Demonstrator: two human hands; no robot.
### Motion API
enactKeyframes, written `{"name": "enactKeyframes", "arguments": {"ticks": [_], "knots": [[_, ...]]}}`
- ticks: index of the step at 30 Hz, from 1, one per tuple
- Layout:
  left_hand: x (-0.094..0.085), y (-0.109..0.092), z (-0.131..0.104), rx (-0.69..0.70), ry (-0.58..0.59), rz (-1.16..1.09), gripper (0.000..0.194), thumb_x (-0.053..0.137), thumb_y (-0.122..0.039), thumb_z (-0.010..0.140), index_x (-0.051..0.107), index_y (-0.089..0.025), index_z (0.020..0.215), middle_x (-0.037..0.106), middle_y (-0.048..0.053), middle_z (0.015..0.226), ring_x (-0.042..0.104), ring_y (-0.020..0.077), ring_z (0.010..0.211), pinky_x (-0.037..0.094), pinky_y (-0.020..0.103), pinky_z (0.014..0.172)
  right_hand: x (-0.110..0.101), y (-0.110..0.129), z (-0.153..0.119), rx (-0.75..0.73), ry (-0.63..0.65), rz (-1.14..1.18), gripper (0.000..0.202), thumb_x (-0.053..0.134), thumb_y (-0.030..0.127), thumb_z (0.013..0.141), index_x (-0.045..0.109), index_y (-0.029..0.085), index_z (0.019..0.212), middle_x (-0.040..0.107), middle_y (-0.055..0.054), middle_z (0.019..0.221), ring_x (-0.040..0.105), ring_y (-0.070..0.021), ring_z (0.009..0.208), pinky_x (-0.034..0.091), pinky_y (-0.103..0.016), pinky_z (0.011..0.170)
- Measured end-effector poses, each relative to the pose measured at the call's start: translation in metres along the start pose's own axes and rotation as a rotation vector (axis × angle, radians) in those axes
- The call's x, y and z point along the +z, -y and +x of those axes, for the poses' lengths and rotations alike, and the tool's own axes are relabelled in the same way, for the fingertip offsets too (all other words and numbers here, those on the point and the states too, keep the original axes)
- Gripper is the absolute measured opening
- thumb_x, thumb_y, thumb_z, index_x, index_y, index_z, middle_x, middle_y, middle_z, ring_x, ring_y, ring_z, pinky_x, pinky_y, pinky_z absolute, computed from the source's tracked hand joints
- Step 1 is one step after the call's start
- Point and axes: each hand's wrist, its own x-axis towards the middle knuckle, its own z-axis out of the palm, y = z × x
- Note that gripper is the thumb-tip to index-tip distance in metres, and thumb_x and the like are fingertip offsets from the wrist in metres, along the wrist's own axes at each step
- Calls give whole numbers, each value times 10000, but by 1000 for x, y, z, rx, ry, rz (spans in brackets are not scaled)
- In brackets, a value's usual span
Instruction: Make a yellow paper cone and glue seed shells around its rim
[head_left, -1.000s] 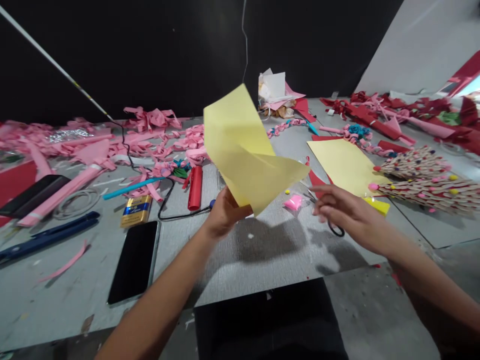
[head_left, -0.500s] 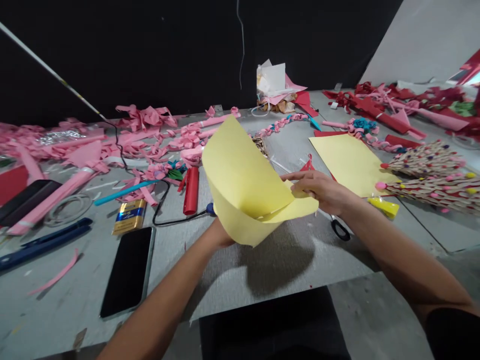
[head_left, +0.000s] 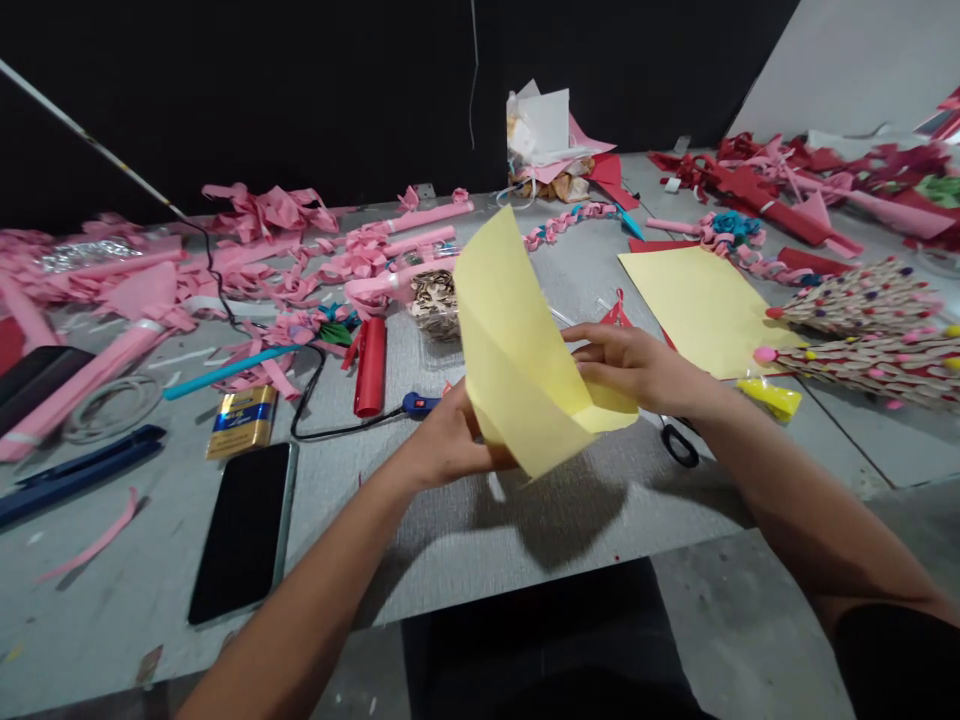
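A curled sheet of yellow paper (head_left: 510, 340) is held above the grey table, rolled toward a cone with its pointed corner up. My left hand (head_left: 454, 440) grips its lower left side, the thumb in front and the other fingers partly hidden behind the paper. On the right edge, my right hand (head_left: 630, 365) closes round the overlapping paper, its fingertips partly out of sight. Behind the sheet sits a clear plastic box with brown wooden pieces (head_left: 435, 300). A blue-handled tool (head_left: 421, 403) on a black cord lies just beyond my left hand.
A phone (head_left: 244, 535), a gold-and-blue pack (head_left: 241, 420) and a navy stapler-like tool (head_left: 82, 470) lie at left. Flat yellow paper (head_left: 697, 310), black scissor handles (head_left: 679, 443) and stick-covered cones (head_left: 870, 370) are at right. Pink paper scraps (head_left: 270, 215) line the back.
The yellow paper has turned and curled narrower, shifting slightly right. My left hand has come into fuller view from behind it. My right hand keeps hold of the right edge.
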Motion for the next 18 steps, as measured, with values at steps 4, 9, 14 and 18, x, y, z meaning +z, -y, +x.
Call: {"name": "enactKeyframes", "arguments": {"ticks": [4, 9, 14, 18], "knots": [[1, 4, -1, -28, 48, 25, 782, 1115, -316, 603, 734, -218, 1279, 828, 160, 1338, 806, 385, 1193, 704, 524, 987, 4, -1, -4, -70, 32, -1, 462, 802, 434, 1064, 715, 264, 1485, 879, -68, 1233, 844, -202, 1055, 661, -306, 857], [3, 6, 2, 7, 9, 74, 704, 1107, -305, 599, 748, -203, 1196, 843, 138, 1226, 809, 368, 1142, 690, 539, 1022, 8, 5, -6, -18, 21, 78, 450, 789, 392, 1057, 688, 287, 1483, 876, -54, 1259, 847, -196, 1017, 658, -292, 826], [4, 6, 0, 2, -26, 134, 799, 1079, -256, 599, 727, -189, 1313, 829, 137, 1253, 798, 346, 1102, 690, 487, 969, 9, -2, -3, -9, 36, 119, 713, 975, 359, 889, 651, 276, 1519, 896, -49, 1132, 870, -224, 944, 701, -325, 795], [6, 6, 0, 53, 5, 143, 842, 1082, -292, 629, 702, -200, 1375, 789, 153, 1338, 771, 355, 1162, 668, 462, 979, 12, -2, -2, 10, -62, 42, 730, 1007, 397, 833, 680, 288, 1477, 894, -16, 1007, 863, -235, 832, 720, -349, 728]]}}
